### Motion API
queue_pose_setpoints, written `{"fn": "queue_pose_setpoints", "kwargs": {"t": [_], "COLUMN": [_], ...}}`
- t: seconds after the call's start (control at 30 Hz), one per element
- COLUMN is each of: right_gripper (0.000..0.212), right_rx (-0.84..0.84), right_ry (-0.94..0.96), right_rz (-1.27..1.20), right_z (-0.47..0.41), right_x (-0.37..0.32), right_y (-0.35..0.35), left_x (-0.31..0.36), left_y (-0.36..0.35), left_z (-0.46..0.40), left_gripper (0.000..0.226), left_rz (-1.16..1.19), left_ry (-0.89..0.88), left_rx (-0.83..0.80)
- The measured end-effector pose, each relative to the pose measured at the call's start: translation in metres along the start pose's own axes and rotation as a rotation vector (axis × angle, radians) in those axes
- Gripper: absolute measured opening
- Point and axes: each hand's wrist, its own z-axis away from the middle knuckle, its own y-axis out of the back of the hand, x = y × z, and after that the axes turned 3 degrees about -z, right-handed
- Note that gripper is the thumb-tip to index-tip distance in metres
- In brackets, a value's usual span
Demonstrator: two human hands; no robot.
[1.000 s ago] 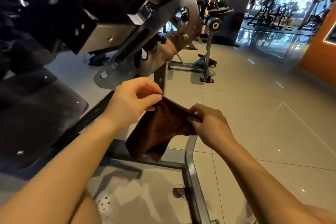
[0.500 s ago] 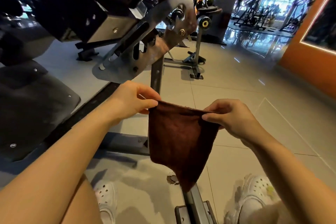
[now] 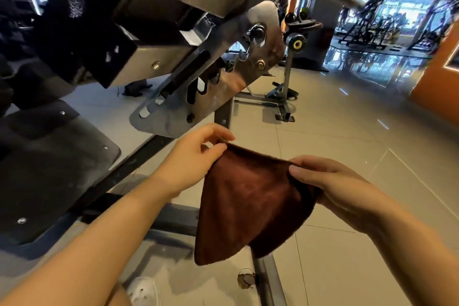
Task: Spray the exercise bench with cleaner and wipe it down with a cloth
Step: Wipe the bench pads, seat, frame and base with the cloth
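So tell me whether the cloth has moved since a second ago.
Yes. The cloth was bunched between the hands; now it hangs spread open, covering more of the bench's floor bar below it.

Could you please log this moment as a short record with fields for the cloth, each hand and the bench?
cloth: brown cloth, held up in the air, hanging down in a loose point
left hand: left hand pinches the top left corner
right hand: right hand pinches the top right edge
bench: steel bracket above the hands, not touched by the cloth
spray bottle: none in view
floor: pale tiled floor
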Motion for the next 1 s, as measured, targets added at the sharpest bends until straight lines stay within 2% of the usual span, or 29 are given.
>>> {"fn": "queue_pose_setpoints", "kwargs": {"t": [0.2,0.3,0.4,0.6,0.67,0.77,0.9,1.0], "right_gripper": [0.021,0.018,0.013,0.006,0.014,0.014,0.004,0.006], "right_rx": [0.042,0.108,0.154,0.189,0.166,0.118,0.229,0.290], "right_ry": [0.089,0.090,0.081,-0.030,-0.095,-0.141,-0.095,-0.070], "right_rz": [-0.146,-0.096,-0.032,-0.008,0.020,0.063,0.097,0.130], "right_z": [0.001,0.012,0.030,0.063,0.065,0.064,0.067,0.075], "right_x": [-0.010,-0.009,-0.010,-0.005,-0.003,-0.010,-0.018,-0.008], "right_y": [-0.012,-0.018,-0.021,-0.037,-0.050,-0.074,-0.084,-0.083], "left_x": [-0.003,-0.006,-0.005,-0.006,-0.003,-0.002,-0.013,-0.018], "left_y": [0.008,0.009,0.007,0.006,0.005,0.010,0.035,0.039], "left_z": [0.000,0.009,0.024,0.037,0.040,0.046,0.042,0.042], "left_gripper": [0.024,0.024,0.021,0.023,0.026,0.031,0.032,0.032], "left_rz": [0.011,0.032,0.157,0.298,0.319,0.311,0.167,0.167], "left_ry": [-0.031,-0.027,-0.009,-0.007,-0.003,-0.024,-0.103,-0.112], "left_rx": [-0.004,-0.068,-0.123,-0.184,-0.227,-0.284,-0.268,-0.395]}}
